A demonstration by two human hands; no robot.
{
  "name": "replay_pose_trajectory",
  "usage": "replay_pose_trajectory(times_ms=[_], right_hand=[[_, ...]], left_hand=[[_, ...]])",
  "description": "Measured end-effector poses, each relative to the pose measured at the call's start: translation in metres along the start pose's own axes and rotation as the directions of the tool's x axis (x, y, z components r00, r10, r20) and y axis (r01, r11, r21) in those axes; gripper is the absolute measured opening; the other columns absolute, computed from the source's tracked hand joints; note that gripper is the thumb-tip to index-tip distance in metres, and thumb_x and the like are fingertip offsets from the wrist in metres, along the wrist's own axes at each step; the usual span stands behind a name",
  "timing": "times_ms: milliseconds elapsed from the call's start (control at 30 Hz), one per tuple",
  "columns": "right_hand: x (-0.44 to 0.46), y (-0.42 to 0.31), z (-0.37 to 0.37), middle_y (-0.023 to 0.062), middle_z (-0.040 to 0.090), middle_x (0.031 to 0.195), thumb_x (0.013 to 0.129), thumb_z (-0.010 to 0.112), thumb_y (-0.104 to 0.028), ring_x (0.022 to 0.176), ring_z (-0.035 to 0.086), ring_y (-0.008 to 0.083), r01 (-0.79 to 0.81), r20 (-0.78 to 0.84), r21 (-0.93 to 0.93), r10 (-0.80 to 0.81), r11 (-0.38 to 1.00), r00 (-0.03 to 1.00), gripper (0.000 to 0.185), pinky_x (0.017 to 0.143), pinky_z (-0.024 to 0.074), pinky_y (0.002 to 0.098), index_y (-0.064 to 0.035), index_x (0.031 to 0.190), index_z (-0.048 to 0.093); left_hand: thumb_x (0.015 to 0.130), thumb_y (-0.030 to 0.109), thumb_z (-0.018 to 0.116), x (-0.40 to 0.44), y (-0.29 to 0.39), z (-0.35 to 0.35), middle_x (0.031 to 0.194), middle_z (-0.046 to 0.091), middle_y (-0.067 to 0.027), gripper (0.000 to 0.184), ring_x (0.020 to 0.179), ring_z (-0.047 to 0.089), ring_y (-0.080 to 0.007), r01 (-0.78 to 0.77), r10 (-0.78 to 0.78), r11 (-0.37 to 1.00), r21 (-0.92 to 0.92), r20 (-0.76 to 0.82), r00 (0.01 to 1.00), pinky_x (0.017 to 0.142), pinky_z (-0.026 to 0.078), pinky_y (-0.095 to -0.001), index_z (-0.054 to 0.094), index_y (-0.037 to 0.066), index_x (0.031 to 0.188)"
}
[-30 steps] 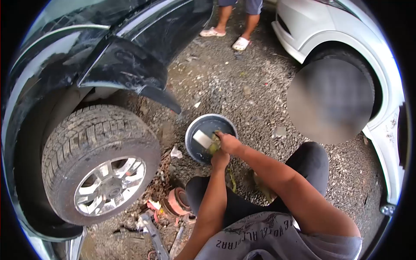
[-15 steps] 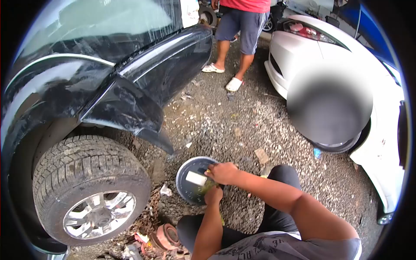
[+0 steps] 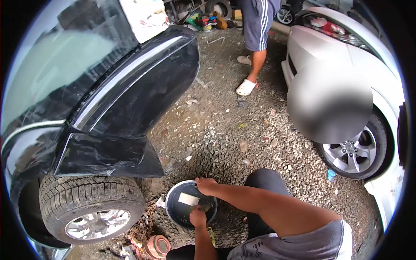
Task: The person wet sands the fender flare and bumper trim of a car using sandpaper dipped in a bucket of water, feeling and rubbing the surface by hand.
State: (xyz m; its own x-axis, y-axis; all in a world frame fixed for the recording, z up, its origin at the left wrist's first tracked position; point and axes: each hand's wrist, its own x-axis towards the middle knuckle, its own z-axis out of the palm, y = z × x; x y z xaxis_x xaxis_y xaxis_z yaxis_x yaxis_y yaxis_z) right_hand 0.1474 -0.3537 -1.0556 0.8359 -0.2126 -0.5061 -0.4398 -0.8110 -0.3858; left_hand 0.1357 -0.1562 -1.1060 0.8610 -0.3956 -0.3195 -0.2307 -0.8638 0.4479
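Note:
A round dark basin [image 3: 173, 213] of water stands on the gravel, with a white rectangular block [image 3: 189, 199] inside it. My left hand [image 3: 198, 216] is closed over the basin's near side, on a small greenish thing too blurred to name. At the basin's far right rim is my right hand [image 3: 205, 186], its fingers pressed together; what they grip, if anything, is too small to tell. The block lies just beyond my left hand, apart from both hands.
A black car's body panel [image 3: 143, 95] and muddy tire [image 3: 93, 190] are at left. At right stands a white car [image 3: 299, 47] with its wheel [image 3: 353, 151]. Another person's legs [image 3: 258, 60] are ahead. A reddish round part [image 3: 158, 246] lies near the basin.
The view has tilted up, so the basin appears lower. My hands have moved apart, the right one to the rim. The other person has turned and shifted their feet.

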Motion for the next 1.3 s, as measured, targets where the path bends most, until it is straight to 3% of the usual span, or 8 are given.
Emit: replay_pose_trajectory(times_ms=[267, 400, 633, 800, 1033, 1133, 1233, 1300], right_hand=[[0.021, 0.012, -0.015, 0.0265, 0.064, 0.127, 0.097, 0.052, -0.01, 0.113, 0.067, 0.0422, 0.049, 0.04, 0.251, -0.061, 0.967, 0.997, 0.039, 0.087, 0.0598, 0.0517, 0.0033, 0.134, 0.052], [0.026, 0.022, -0.018, 0.0261, 0.07, 0.118, 0.094, 0.053, -0.01, 0.106, 0.071, 0.0419, 0.091, 0.037, 0.318, -0.109, 0.944, 0.993, 0.033, 0.085, 0.0596, 0.0521, 0.0033, 0.124, 0.062], [0.04, 0.048, -0.038, 0.022, 0.073, 0.112, 0.091, 0.059, -0.018, 0.103, 0.073, 0.0375, 0.152, -0.003, 0.289, -0.158, 0.945, 0.987, 0.028, 0.086, 0.0599, 0.0502, -0.0032, 0.11, 0.073], [0.041, 0.085, -0.085, 0.0172, 0.073, 0.12, 0.093, 0.058, -0.014, 0.111, 0.072, 0.0334, 0.053, -0.058, 0.156, -0.044, 0.986, 0.997, 0.029, 0.086, 0.0608, 0.0471, -0.005, 0.113, 0.076], [0.048, 0.133, -0.13, 0.0129, 0.067, 0.134, 0.096, 0.055, -0.016, 0.123, 0.065, 0.0317, -0.037, -0.098, 0.19, 0.057, 0.981, 0.994, 0.031, 0.097, 0.0528, 0.0473, -0.0108, 0.121, 0.074], [0.051, 0.146, -0.148, 0.0139, 0.066, 0.136, 0.097, 0.054, -0.017, 0.128, 0.062, 0.0329, -0.103, -0.036, 0.191, 0.112, 0.976, 0.993, 0.031, 0.103, 0.0465, 0.051, -0.0112, 0.121, 0.074], [0.053, 0.138, -0.146, 0.0159, 0.071, 0.124, 0.098, 0.053, -0.016, 0.115, 0.069, 0.0339, -0.111, -0.094, 0.123, 0.123, 0.986, 0.988, 0.029, 0.091, 0.0562, 0.0475, -0.0077, 0.117, 0.073], [0.035, 0.126, -0.145, 0.0172, 0.073, 0.117, 0.095, 0.055, -0.016, 0.112, 0.07, 0.0339, -0.005, -0.141, 0.088, 0.017, 0.996, 0.99, 0.027, 0.089, 0.0573, 0.0465, -0.0059, 0.11, 0.075]], left_hand=[[0.088, 0.021, 0.072, -0.036, -0.022, -0.029, 0.121, 0.062, -0.0248, 0.04, 0.109, 0.059, -0.0483, 0.301, 0.059, 0.913, 0.275, -0.82, 0.57, 0.095, 0.048, -0.0541, 0.065, -0.001, 0.12], [0.09, 0.026, 0.074, -0.033, -0.079, -0.002, 0.113, 0.068, -0.0245, 0.049, 0.094, 0.065, -0.0443, 0.5, -0.571, 0.821, -0.276, -0.435, 0.697, 0.09, 0.052, -0.0515, 0.061, -0.006, 0.124], [0.093, 0.016, 0.069, -0.048, -0.024, 0.004, 0.11, 0.067, -0.0162, 0.034, 0.095, 0.066, -0.0273, 0.367, -0.728, 0.412, -0.834, -0.06, 0.683, 0.076, 0.058, -0.0424, 0.06, -0.001, 0.121], [0.095, 0.014, 0.067, -0.042, 0.014, 0.024, 0.111, 0.067, -0.0148, 0.035, 0.092, 0.067, -0.0221, 0.363, -0.481, 0.441, -0.821, 0.125, 0.868, 0.067, 0.059, -0.0339, 0.057, -0.005, 0.123], [0.097, 0.015, 0.069, -0.045, 0.105, 0.077, 0.093, 0.068, -0.0101, 0.027, 0.077, 0.07, -0.0214, 0.413, -0.375, 0.288, -0.864, 0.295, 0.879, 0.07, 0.063, -0.0334, 0.06, -0.003, 0.114], [0.099, 0.018, 0.065, -0.039, 0.13, 0.092, 0.105, 0.068, -0.0139, 0.03, 0.086, 0.07, -0.0231, 0.502, -0.392, 0.354, -0.789, 0.362, 0.846, 0.075, 0.063, -0.037, 0.06, -0.003, 0.121], [0.101, 0.02, 0.062, -0.029, 0.113, 0.059, 0.106, 0.069, -0.0099, 0.029, 0.086, 0.071, -0.0215, 0.59, -0.295, 0.689, -0.421, 0.581, 0.759, 0.07, 0.061, -0.0389, 0.061, 0.001, 0.123], [0.101, 0.021, 0.06, -0.016, 0.077, 0.027, 0.103, 0.072, -0.0152, 0.026, 0.09, 0.072, -0.0261, -0.249, 0.253, 0.967, -0.059, 0.088, 0.963, 0.076, 0.057, -0.0402, 0.068, 0.0, 0.114]])
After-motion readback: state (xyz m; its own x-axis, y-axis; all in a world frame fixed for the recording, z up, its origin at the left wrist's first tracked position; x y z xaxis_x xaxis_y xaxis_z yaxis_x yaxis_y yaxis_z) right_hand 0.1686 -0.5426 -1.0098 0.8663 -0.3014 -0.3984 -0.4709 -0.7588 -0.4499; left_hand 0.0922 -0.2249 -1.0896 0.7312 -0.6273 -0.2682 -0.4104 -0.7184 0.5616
